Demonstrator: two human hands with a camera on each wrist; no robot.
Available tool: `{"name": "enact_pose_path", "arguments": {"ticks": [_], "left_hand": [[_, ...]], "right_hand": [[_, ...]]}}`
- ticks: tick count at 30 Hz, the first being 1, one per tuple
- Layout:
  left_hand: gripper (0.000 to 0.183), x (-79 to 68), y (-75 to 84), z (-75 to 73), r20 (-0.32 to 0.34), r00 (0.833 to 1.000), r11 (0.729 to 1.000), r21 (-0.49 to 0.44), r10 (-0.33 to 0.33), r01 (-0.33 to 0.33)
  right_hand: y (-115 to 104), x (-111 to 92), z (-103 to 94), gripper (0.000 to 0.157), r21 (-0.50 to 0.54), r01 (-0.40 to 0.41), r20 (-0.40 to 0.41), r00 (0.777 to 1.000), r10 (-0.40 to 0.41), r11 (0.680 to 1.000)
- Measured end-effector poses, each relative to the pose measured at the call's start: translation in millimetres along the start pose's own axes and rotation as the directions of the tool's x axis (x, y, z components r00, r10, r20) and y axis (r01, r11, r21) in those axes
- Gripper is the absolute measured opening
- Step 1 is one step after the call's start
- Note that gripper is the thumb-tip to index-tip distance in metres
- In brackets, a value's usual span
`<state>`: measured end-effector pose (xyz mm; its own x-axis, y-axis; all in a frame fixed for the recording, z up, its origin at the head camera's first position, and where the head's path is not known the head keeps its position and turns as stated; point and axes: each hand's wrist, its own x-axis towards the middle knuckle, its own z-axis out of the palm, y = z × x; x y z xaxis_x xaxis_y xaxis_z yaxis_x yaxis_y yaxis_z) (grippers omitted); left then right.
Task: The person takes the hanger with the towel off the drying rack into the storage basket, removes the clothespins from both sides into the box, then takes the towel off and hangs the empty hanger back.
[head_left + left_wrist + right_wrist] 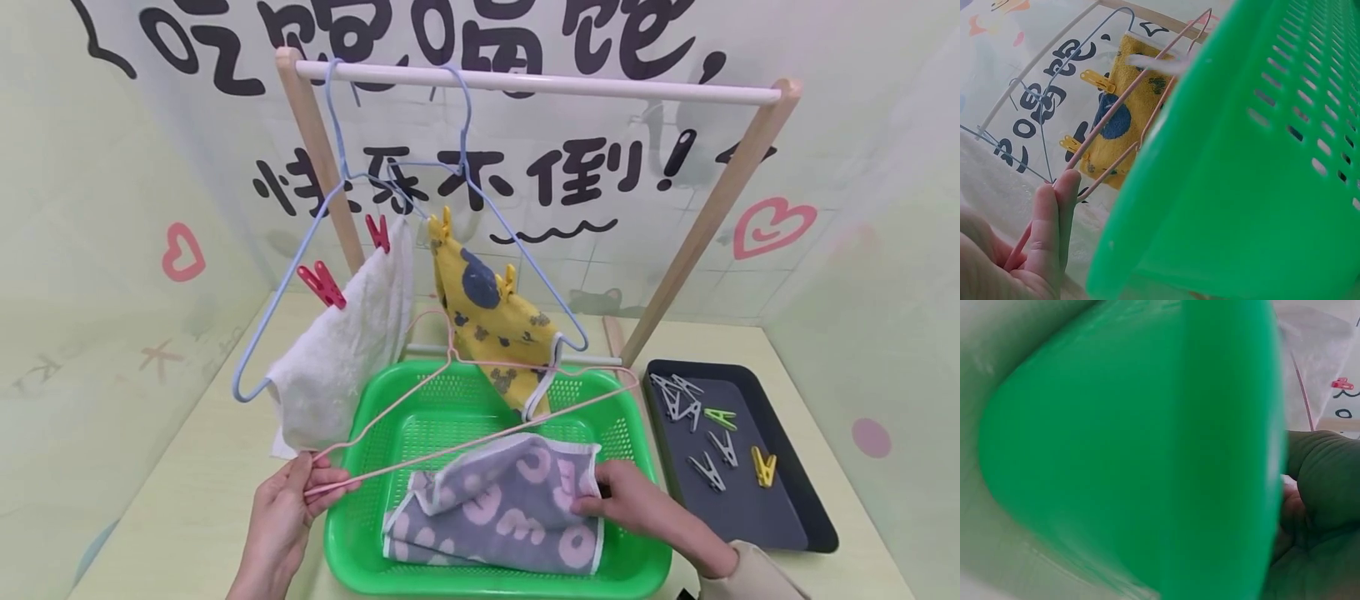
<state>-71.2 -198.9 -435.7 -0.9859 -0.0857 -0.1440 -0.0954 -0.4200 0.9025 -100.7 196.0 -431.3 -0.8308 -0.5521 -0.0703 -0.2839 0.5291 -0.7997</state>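
My left hand (281,512) grips one corner of a pink wire hanger (442,454), whose other end reaches to the right above the green basket (348,533). The left wrist view shows its fingers (1044,231) curled about the pink wire. Inside the basket lies a grey towel (517,508) with pink patterns and white edging, partly folded. My right hand (630,500) pinches the towel's right edge, thumb on top; the fingertips are hidden. In the right wrist view the basket wall covers much of that hand (1325,494).
Two blue hangers hang on a rack with a white rod (540,82). They carry a white towel (345,358) with red clips and a yellow towel (487,325) with yellow clips. A dark tray (765,517) with several clips stands at the right.
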Motion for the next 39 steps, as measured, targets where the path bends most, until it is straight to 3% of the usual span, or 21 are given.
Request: {"name": "enact_pose_path", "arguments": {"ticks": [3, 6, 8, 11, 14, 17, 27, 39], "left_hand": [[0.031, -0.6, 0.0, -0.9, -0.004, 1.0, 1.0, 0.008, -0.016, 0.016], [0.031, -1.1, -0.4, -1.7, -0.006, 1.0, 0.999, 0.017, -0.027, 0.027], [0.031, -1.3, -0.8, -2.4, -0.005, 1.0, 0.999, 0.017, -0.028, 0.029], [0.031, -1.8, -1.6, -3.5, 0.003, 1.0, 1.0, 0.01, -0.019, 0.019], [0.032, -2.3, -2.1, -4.3, 0.011, 1.0, 1.0, 0.003, -0.006, 0.006], [0.031, -3.0, -2.0, -4.3, 0.016, 1.0, 1.0, 0.004, -0.003, 0.003], [0.032, -9.7, -0.8, -7.0, -0.015, 0.999, 0.996, 0.079, -0.037, 0.038], [0.032, -15.1, -2.9, -17.4, 0.056, 0.998, 0.996, 0.081, -0.04, 0.036]], "right_hand": [[-2, 0, -3.6, 0.014, 0.009, -0.039, -0.03, 0.999, 0.04, 0.999], [-4, -1, -11.3, 0.014, 0.029, -0.065, -0.166, 0.984, 0.069, 0.997], [-5, -2, -18.7, 0.017, 0.097, -0.079, -0.29, 0.951, 0.104, 0.992], [-6, -3, -30.1, 0.024, 0.235, -0.083, -0.428, 0.885, 0.18, 0.968], [-7, -4, -39.0, 0.036, 0.368, -0.074, -0.472, 0.844, 0.254, 0.927], [-8, -5, -44.3, 0.047, 0.437, -0.083, -0.474, 0.825, 0.308, 0.896], [-7, -6, -51.6, 0.044, 0.492, -0.16, -0.389, 0.839, 0.38, 0.856], [-1, -11, -54.5, 0.029, 0.539, -0.161, -0.206, 0.927, 0.314, 0.827]]}}
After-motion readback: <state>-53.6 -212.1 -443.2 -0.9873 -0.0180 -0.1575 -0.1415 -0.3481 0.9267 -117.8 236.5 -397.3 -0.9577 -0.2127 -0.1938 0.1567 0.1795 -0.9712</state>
